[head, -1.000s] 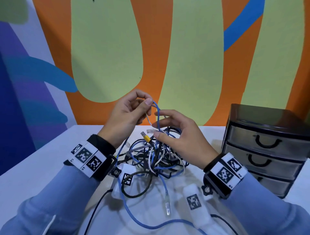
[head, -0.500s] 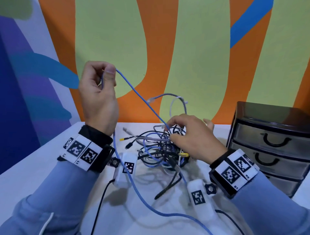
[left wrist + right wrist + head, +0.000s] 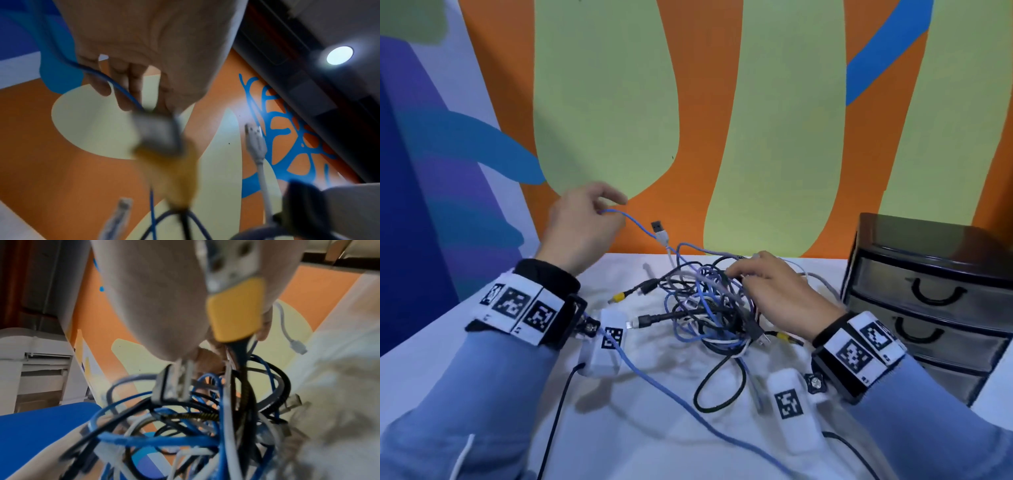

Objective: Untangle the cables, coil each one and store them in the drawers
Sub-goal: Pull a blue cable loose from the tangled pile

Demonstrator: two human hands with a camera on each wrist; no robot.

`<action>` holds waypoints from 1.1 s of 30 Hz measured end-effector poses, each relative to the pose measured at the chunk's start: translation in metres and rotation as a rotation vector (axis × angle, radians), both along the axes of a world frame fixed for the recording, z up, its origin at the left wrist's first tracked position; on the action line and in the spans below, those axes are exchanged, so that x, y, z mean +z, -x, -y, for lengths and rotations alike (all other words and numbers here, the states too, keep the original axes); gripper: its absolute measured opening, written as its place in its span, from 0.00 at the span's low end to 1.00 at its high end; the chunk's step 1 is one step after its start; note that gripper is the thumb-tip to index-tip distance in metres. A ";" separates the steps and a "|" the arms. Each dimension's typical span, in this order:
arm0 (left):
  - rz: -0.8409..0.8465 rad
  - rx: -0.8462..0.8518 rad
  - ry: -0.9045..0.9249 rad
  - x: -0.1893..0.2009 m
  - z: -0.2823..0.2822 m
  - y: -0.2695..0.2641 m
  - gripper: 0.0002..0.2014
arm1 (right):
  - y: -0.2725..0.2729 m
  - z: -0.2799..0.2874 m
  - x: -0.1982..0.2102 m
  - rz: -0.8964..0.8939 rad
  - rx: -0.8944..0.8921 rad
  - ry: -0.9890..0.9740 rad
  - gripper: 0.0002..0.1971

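Note:
A tangle of blue, black, white and grey cables (image 3: 705, 305) lies mid-table. My left hand (image 3: 606, 209) is raised at the back left and pinches a blue cable (image 3: 640, 229). That cable slopes down to the right past a black USB plug (image 3: 658, 226) into the tangle. The left wrist view shows the same blue cable (image 3: 115, 82) running between the fingers (image 3: 123, 97). My right hand (image 3: 743, 274) rests on the tangle's right side, fingers curled into the strands. In the right wrist view a yellow-collared plug (image 3: 236, 313) hangs close under that hand, above the tangle (image 3: 185, 426).
A dark three-drawer unit (image 3: 928, 291) stands at the right, all drawers shut. Two white tagged boxes (image 3: 607, 342) (image 3: 791, 411) lie on the white table (image 3: 482, 342) near my wrists. A long blue cable (image 3: 671, 401) trails toward the front edge. The painted wall is close behind.
My left hand rose up and left, drawing the blue cable out of the tangle, then came down to just above table height. The right hand stayed on the tangle.

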State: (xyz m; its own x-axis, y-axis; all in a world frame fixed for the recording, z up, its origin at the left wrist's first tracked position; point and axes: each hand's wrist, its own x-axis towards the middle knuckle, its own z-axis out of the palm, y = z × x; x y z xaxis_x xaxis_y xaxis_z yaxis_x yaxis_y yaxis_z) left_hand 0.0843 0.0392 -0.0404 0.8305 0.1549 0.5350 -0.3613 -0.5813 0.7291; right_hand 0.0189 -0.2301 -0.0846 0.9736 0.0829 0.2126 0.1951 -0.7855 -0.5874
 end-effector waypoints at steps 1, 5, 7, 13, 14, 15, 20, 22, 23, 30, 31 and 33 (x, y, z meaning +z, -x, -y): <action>-0.014 -0.069 -0.060 0.000 0.005 0.002 0.15 | 0.001 -0.002 0.002 0.003 -0.003 -0.049 0.18; -0.036 -0.294 -0.229 0.000 0.017 0.011 0.13 | 0.005 -0.007 0.004 0.041 0.017 -0.097 0.17; -0.065 -0.218 -0.373 -0.003 0.013 0.009 0.12 | 0.004 -0.006 0.003 0.039 0.006 -0.110 0.16; -0.286 0.066 -0.792 -0.011 0.010 0.010 0.23 | 0.005 -0.002 0.002 0.105 -0.012 -0.166 0.16; -0.329 0.036 -0.805 -0.013 0.012 0.009 0.24 | 0.003 0.000 0.001 0.131 -0.038 -0.182 0.15; -0.362 -0.014 -0.783 -0.014 0.014 0.009 0.24 | 0.002 0.001 0.001 0.160 -0.072 -0.197 0.13; -0.313 -0.150 -0.670 -0.009 0.011 0.009 0.20 | 0.005 0.009 0.008 0.356 -0.245 -0.031 0.08; -0.187 -0.223 -0.514 -0.004 0.011 0.013 0.18 | 0.009 0.010 0.014 0.439 -0.284 0.006 0.08; -0.102 -0.281 -0.412 -0.001 0.013 0.015 0.18 | 0.010 0.010 0.015 0.477 -0.273 -0.001 0.08; 0.170 -0.569 0.064 0.006 0.038 0.034 0.14 | 0.017 -0.010 0.018 0.486 0.270 -0.460 0.09; 0.189 -0.589 0.100 0.006 0.041 0.036 0.14 | 0.017 -0.013 0.016 0.442 0.333 -0.458 0.11; 0.234 -0.609 0.148 0.007 0.045 0.038 0.13 | 0.015 -0.017 0.011 0.363 0.400 -0.411 0.14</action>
